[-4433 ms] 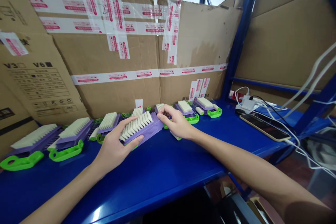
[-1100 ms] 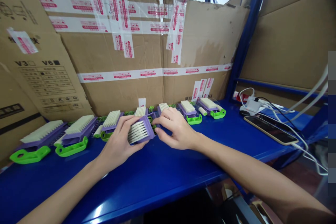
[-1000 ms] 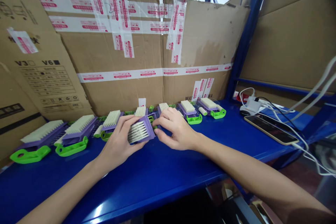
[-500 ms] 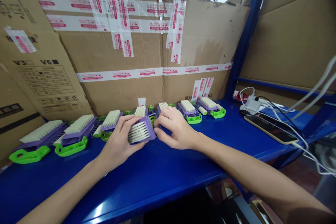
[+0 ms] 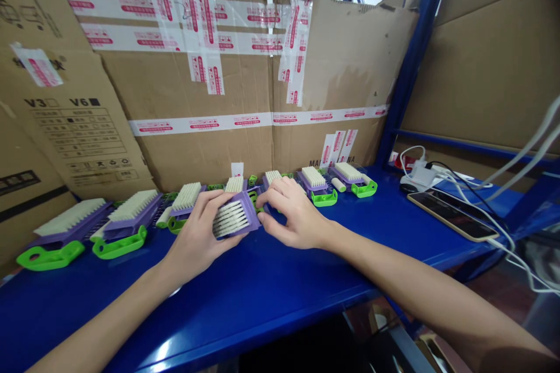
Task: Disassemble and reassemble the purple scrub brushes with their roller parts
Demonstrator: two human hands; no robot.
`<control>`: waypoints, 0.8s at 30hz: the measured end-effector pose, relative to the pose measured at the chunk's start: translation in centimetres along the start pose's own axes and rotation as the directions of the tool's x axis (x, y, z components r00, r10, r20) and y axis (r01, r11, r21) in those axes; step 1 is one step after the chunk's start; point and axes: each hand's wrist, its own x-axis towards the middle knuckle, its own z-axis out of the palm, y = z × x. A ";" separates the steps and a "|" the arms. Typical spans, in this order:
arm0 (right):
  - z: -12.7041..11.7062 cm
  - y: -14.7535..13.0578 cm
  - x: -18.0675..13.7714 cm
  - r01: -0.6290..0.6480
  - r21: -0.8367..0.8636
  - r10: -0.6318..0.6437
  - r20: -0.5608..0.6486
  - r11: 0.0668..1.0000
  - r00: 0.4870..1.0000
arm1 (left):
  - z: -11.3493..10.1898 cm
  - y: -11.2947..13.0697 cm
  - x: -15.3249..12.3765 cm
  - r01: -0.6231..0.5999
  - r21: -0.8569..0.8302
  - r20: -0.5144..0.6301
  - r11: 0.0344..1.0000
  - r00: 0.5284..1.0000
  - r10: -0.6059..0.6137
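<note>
My left hand is wrapped round a purple scrubbing brush, held above the blue shelf with its pale bristles facing me. At the brush's right end is my right hand, its fingers curled and the thumb tip at the purple edge. A bit of green shows between that edge and the fingers; whatever they pinch is hidden. Behind the hands stands a row of similar brushes, bristles up, such as one brush left of centre and another brush to the right. Green handles lie in front of several of them.
The blue shelf ends at a front edge below my arms. Cardboard sheets with printed tape stand along its back. To the right are a phone, a white charger with cables and a blue post.
Both hands and the brush stay almost in place. The right fingers have shifted very slightly at the brush's end, and the whole view has moved a touch.
</note>
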 end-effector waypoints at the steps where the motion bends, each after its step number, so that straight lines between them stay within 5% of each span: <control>1: 0.0 0.0 0.0 -0.003 0.005 0.003 0.001 1.000 1.000 | 0.0 0.0 0.0 -0.004 0.001 0.000 1.000 1.000 0.004; 24: 0.1 0.5 0.0 -0.011 -0.020 0.012 0.026 1.000 1.000 | 0.2 -0.3 -0.1 0.043 -0.004 0.011 0.999 0.999 -0.043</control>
